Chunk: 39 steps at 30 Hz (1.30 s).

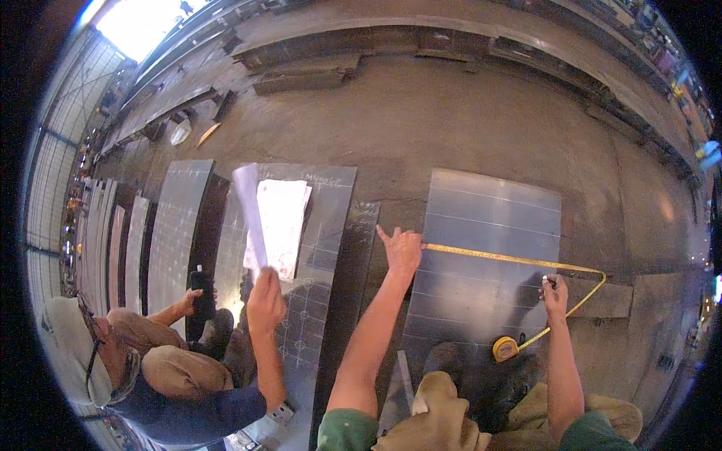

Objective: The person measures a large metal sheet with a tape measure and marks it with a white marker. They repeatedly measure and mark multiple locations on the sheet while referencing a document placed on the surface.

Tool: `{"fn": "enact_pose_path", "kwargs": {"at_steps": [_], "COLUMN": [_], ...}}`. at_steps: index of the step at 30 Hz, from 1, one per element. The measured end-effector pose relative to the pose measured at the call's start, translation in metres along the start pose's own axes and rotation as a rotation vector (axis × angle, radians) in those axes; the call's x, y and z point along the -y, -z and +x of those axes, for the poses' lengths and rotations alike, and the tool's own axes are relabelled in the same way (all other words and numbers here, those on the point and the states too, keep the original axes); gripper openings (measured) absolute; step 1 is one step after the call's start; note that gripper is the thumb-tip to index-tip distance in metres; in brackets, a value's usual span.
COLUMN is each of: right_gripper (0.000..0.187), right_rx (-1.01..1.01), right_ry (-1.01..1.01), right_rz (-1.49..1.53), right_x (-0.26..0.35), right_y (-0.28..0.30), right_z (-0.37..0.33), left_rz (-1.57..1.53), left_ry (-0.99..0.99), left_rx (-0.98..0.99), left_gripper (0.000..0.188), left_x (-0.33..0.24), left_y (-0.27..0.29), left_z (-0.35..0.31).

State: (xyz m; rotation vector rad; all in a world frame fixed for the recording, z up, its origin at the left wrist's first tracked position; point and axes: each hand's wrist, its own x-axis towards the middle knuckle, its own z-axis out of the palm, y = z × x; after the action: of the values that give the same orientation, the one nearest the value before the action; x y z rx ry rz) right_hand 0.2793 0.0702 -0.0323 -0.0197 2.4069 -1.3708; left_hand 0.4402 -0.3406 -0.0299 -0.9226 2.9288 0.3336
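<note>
A grey metal plate [459, 301] with thin pale lines across it lies in front of me. My left hand [404, 253] is at its left edge, fingers closed on the end of a yellow tape measure blade [489, 256], one finger pointing away. The blade crosses the plate, runs past its right edge, then bends back to the yellow tape measure case [505, 348] near my feet. Over the plate's right edge, my right hand [554, 297] is closed around a small white-tipped stick [545, 279], perhaps chalk. That hand is close to the blade.
At my left a co-worker crouches, one hand [267, 301] holding up a paper sheet [250, 203], the other a dark phone [201, 293]. White papers [282, 218] lie on a marked plate [331, 203]. Further left stand more plates [180, 203]. Long steel beams [421, 41] stretch across the back.
</note>
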Motion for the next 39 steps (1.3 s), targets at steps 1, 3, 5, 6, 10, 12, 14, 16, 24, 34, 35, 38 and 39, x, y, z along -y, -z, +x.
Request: {"fn": "enact_pose_path", "kwargs": {"at_steps": [1,3,5,6,10,12,14,16,24,34,35,38,39], "right_gripper": [0.018,0.014,0.012,0.012,0.013,0.013,0.014,0.014,0.019,0.015,0.015,0.014,0.014], "right_rx": [-0.007,0.039,0.066,0.073,0.089,-0.033,-0.026,0.062,0.019,0.047,0.05,0.056,0.056], "right_ry": [0.04,0.064,0.078,0.079,0.092,0.246,0.24,0.088,0.096,0.086,0.087,0.074,0.062], "right_rz": [0.011,-0.029,-0.036,-0.023,-0.012,-0.063,-0.056,-0.005,-0.027,-0.018,0.0,0.026,0.016], "right_x": [-0.003,0.005,0.013,0.016,0.022,-0.008,-0.002,0.006,0.006,0.018,0.015,0.013,0.013], "right_y": [0.001,-0.005,-0.01,-0.014,-0.027,-0.016,-0.024,-0.022,-0.017,-0.023,-0.023,-0.024,-0.024], "right_z": [0.002,0.001,0.001,0.0,-0.002,0.01,0.008,0.002,0.003,-0.005,-0.005,-0.005,-0.006], "left_rz": [0.026,0.013,-0.01,-0.001,-0.003,-0.031,-0.028,-0.015,-0.061,-0.043,-0.03,-0.035,-0.04], "left_ry": [-0.001,0.009,-0.003,0.0,0.006,-0.019,-0.008,0.002,0.003,0.001,-0.004,0.001,0.002], "left_rx": [0.039,0.064,0.031,0.022,0.01,0.002,0.013,0.025,0.007,0.004,0.003,-0.001,-0.002], "left_gripper": [0.011,0.011,0.01,0.01,0.009,0.009,0.009,0.009,0.01,0.01,0.01,0.009,0.009], "left_x": [-0.005,-0.007,-0.006,-0.004,0.001,-0.011,-0.006,-0.002,-0.005,-0.005,-0.005,-0.002,-0.001], "left_y": [0.003,0.007,0.006,0.006,0.0,0.003,0.003,0.002,0.002,0.009,0.008,0.005,0.005], "left_z": [0.003,0.003,0.001,0.0,-0.003,0.007,0.005,0.002,0.002,0.002,0.002,0.001,0.0]}}
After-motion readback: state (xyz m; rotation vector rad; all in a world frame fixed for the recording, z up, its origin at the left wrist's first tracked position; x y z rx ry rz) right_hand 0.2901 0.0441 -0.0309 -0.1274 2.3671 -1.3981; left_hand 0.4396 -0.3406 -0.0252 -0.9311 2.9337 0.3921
